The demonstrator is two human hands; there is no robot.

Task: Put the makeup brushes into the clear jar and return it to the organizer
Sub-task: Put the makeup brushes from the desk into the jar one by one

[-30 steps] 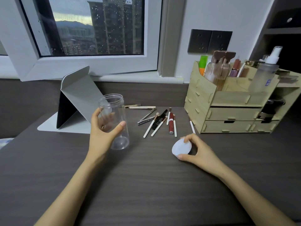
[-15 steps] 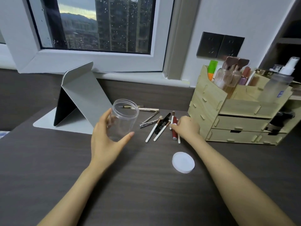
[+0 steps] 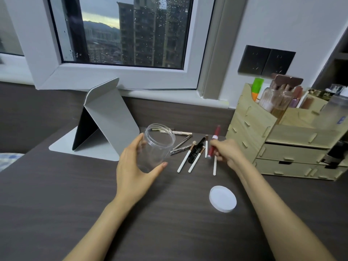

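The step in hand looks like the first pickup: the right hand (image 3: 228, 154) pinches a red tube (image 3: 213, 146) and what seems a white-handled brush (image 3: 214, 166), both raised at a slant above the dark wood-grain desk (image 3: 56, 194), while the left hand (image 3: 131, 170) wraps the clear jar (image 3: 156, 146), thumb on the near wall and fingers behind, mouth open and tipped toward the pile. To do this well, I judge the jar should stay tilted toward 3 o'clock so handles slide in base first, and the red tube should be checked, since it may not be a brush at all. The remaining brushes (image 3: 190, 157) lie fanned just beside the jar at its 3 o'clock, some overlapping. The white lid (image 3: 223, 198) rests flat at 5 o'clock from the jar, well apart. The wooden organizer (image 3: 250, 132) stands at 3 o'clock against the wall; a grey folded stand (image 3: 111, 117) sits at 10 o'clock beneath a rain-spotted window (image 3: 131, 31).
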